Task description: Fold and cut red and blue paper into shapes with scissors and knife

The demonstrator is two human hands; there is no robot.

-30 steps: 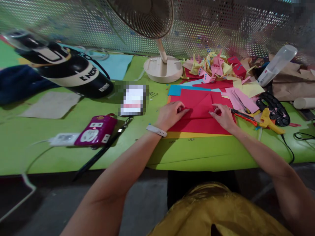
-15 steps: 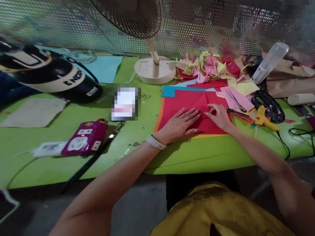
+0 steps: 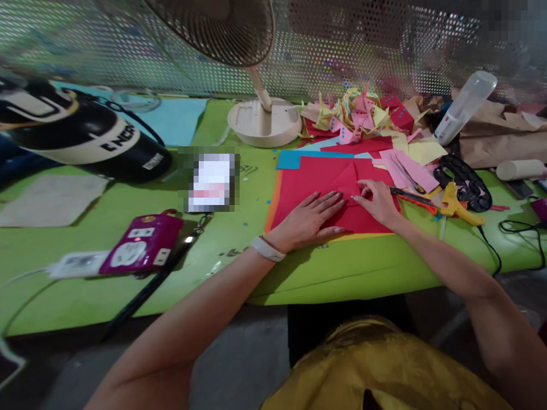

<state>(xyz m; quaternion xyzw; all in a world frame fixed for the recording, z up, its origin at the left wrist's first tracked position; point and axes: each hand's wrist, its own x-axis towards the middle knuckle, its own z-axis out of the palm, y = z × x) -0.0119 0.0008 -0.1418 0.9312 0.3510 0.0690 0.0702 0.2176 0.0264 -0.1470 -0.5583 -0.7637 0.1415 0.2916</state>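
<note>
My left hand (image 3: pixel 306 221) lies flat, fingers stretched out, across a folded piece of red paper (image 3: pixel 344 177). Under it is a larger red sheet (image 3: pixel 287 206), with orange and yellow edges of other sheets showing at its left and front. Thumb and forefinger of my right hand (image 3: pixel 378 200) close together at the right edge of the folded red paper; the exact contact at the fingertips is small and hard to see. A utility knife (image 3: pixel 412 196) and orange-handled scissors (image 3: pixel 427 206) lie just right of that hand.
A yellow glue gun (image 3: pixel 455 204) and black coiled object (image 3: pixel 465 182) lie at right. Behind are paper scraps (image 3: pixel 363 114), a fan base (image 3: pixel 265 128) and a clear bottle (image 3: pixel 468 108). Leftward are a phone (image 3: pixel 211 179), purple power strip (image 3: pixel 143 244) and black flask (image 3: pixel 141 154).
The whole view has shifted slightly, so things appear a little further left. Both hands keep nearly the same pose on the red paper.
</note>
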